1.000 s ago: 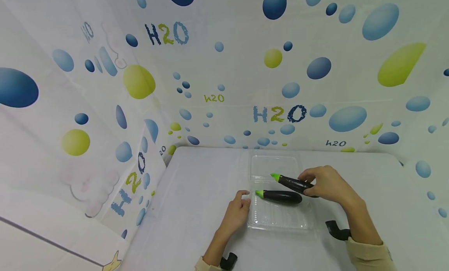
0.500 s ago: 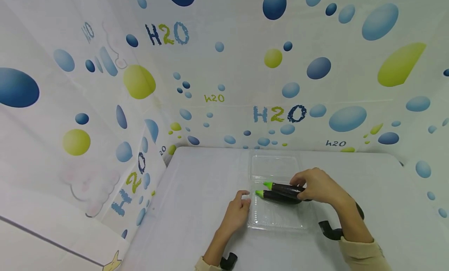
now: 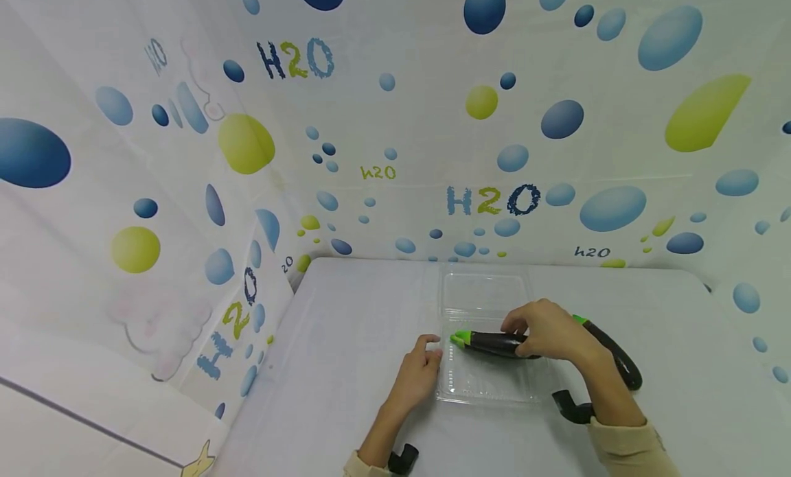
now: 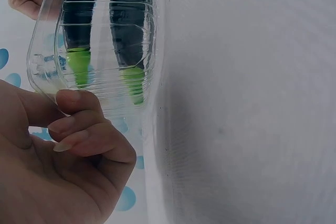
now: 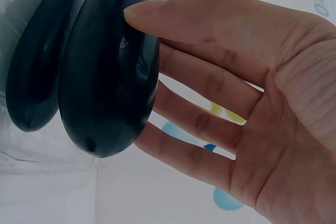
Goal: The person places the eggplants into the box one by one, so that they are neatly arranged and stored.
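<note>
My right hand point(image 3: 553, 333) holds an eggplant point(image 5: 107, 77) with a bright green stem end, thumb on one side and fingers on the other. This eggplant is low over the clear plastic container point(image 3: 488, 389). Beside it, a second eggplant point(image 5: 39, 61) lies inside; the held one covers much of it in the head view. Through the container wall in the left wrist view, both green ends point toward my left hand point(image 4: 73, 156). That hand pinches the container's left rim with its fingertips. A third eggplant point(image 3: 618, 360) lies on the table beyond my right forearm.
The container's clear lid point(image 3: 485, 292) lies folded back on its far side. A white cloth covers the table point(image 3: 346, 353). Behind and to the left hang sheets point(image 3: 420, 120) printed with blue and green bubbles. Each wrist carries a black mount point(image 3: 571, 407).
My right hand has moved left and lowered its eggplant from above the container's right side down next to the one inside. The third eggplant has come into view behind the forearm. My left hand stays put.
</note>
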Available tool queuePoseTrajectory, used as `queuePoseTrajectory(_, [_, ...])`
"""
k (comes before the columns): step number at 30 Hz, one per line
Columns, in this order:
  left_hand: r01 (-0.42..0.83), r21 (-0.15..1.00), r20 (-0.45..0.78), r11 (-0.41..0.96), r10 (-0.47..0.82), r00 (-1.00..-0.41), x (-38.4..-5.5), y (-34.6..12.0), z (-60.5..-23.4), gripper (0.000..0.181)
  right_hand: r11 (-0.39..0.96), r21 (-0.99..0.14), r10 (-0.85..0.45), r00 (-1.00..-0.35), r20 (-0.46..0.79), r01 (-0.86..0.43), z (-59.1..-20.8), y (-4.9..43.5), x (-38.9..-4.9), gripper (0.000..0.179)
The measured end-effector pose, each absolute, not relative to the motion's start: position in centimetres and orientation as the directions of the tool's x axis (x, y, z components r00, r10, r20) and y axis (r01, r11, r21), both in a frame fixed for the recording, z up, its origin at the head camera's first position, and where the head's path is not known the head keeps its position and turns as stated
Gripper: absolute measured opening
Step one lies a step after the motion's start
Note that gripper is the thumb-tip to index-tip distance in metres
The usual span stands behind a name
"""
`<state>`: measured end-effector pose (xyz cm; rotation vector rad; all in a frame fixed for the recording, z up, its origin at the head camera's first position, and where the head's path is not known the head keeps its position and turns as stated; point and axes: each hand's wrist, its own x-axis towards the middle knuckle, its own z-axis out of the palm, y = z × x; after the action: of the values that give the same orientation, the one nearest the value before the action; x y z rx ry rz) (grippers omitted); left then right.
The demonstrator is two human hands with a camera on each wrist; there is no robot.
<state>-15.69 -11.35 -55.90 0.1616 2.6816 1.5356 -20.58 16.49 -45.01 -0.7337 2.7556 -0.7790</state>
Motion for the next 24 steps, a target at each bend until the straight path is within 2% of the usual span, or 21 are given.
queuePoseTrajectory(24, [0.052,0.862,-0.005,0.504,0.111,-0.994,-15.6,-11.4,-56.0,0.033,0.73,-0.536,-0.554,-0.826,-0.101,-0.424,-46.2,14.2,-20.9,0.041])
